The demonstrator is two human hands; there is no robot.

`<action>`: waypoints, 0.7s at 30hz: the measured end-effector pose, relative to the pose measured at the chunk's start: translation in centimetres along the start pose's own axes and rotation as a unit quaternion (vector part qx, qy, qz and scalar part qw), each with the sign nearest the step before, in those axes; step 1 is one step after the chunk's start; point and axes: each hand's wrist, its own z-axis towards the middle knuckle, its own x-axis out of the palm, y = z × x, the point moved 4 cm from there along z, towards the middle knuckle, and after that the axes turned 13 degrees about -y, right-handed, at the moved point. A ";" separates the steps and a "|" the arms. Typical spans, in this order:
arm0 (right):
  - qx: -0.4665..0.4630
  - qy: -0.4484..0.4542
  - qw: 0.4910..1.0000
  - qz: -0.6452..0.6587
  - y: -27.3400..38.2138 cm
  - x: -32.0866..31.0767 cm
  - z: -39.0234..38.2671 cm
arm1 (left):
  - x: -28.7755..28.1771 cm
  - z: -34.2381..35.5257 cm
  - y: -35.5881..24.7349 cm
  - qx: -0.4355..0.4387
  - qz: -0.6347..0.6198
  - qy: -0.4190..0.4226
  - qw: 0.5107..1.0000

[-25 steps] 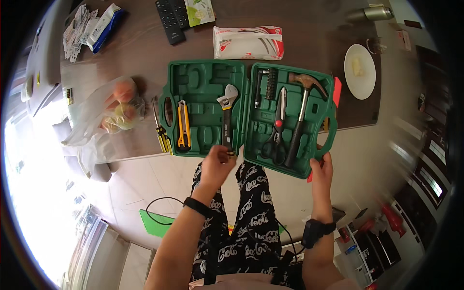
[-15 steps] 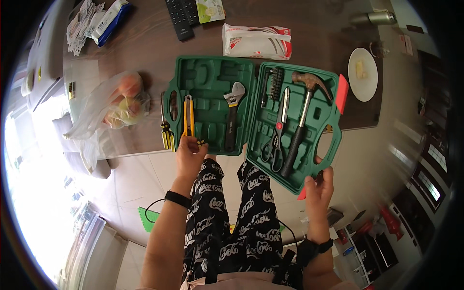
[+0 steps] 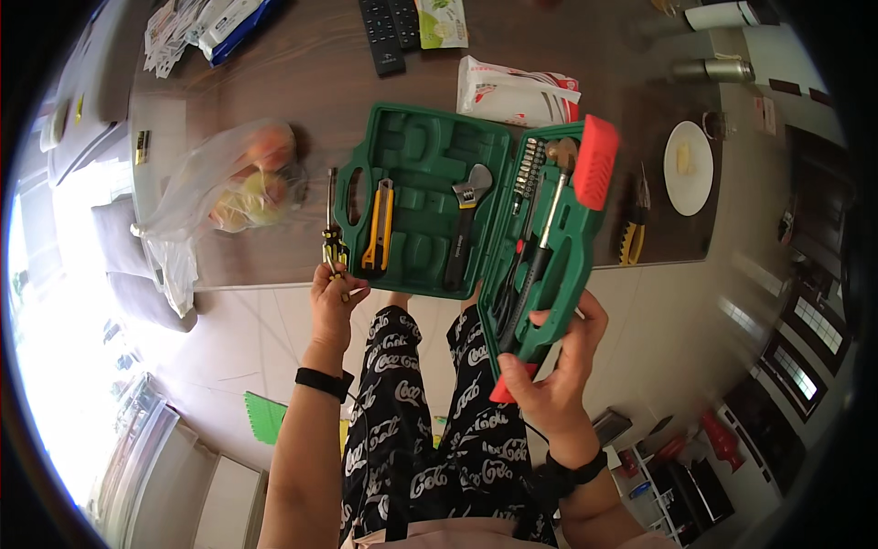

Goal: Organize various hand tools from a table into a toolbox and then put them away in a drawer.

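Observation:
A green tool case [image 3: 430, 240] lies opened out at the table's front edge. Its left half holds a yellow utility knife [image 3: 380, 229] and an adjustable wrench [image 3: 466, 224]. The right half, tilted up toward the left, carries a hammer [image 3: 551, 220], black-handled scissors [image 3: 508, 279] and a row of bits [image 3: 529, 169]. My right hand [image 3: 558, 375] grips this half's outer edge by the handle, thumb near a red corner piece. Just left of the case, my left hand [image 3: 334, 306] closes its fingers on yellow-and-black screwdriver handles [image 3: 335, 249]; how many it holds is hidden.
Fruit in a clear plastic bag [image 3: 261, 183] sits to the left. Behind the case lie a tissue pack [image 3: 517, 91] and remotes [image 3: 381, 37]. Yellow-handled pliers [image 3: 633, 229] and a white plate [image 3: 688, 169] are on the right. The table's front edge [image 3: 265, 285] runs beside my left hand.
My right hand has raised and tilted the case's right half leftward, uncovering the pliers. My left hand has moved left from the case's front edge to the screwdrivers.

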 end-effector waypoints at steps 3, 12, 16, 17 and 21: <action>-0.048 0.023 0.998 -0.025 1.6 2.3 0.6 | -0.4 0.0 -0.9 0.015 -0.002 -0.019 1.000; -0.127 0.012 0.986 -0.103 4.2 11.5 0.9 | -0.5 1.9 -1.6 0.074 0.120 -0.010 0.990; -0.126 0.017 0.981 -0.148 4.7 15.5 0.5 | -0.6 2.5 -1.8 0.083 0.120 0.011 0.989; -0.129 0.018 0.977 -0.167 4.6 16.5 0.3 | -0.6 2.9 -1.5 0.082 0.117 0.009 0.990; -0.123 0.030 0.968 -0.215 3.1 19.3 -0.5 | -0.6 3.5 0.1 0.016 0.075 0.002 0.997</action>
